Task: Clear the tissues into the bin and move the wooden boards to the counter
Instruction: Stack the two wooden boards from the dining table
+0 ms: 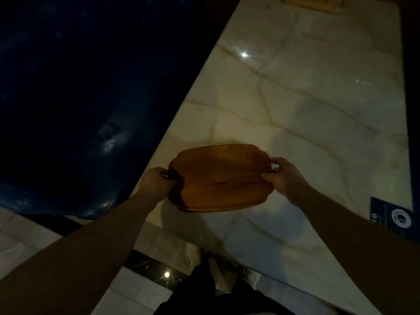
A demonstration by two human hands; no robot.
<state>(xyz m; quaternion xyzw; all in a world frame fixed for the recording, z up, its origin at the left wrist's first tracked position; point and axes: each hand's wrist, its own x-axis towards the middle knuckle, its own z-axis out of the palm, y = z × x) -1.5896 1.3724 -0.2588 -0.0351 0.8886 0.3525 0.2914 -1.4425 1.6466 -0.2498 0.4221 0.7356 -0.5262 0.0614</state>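
— What did the hands have?
— The left hand (156, 181) and right hand (283, 176) each gripped one end of the wooden boards (219, 178), stacked and held level at mid-frame, over the near part of the counter (295, 98).
— Anything lying on them?
— Nothing that showed; the light was dim.
— And the surface, the room?
— Pale veined marble ran to the upper right. A dark blue card (393, 215) lay at its right edge, glossy dark blue filled the upper left, and tiled floor (20, 237) showed at the lower left.
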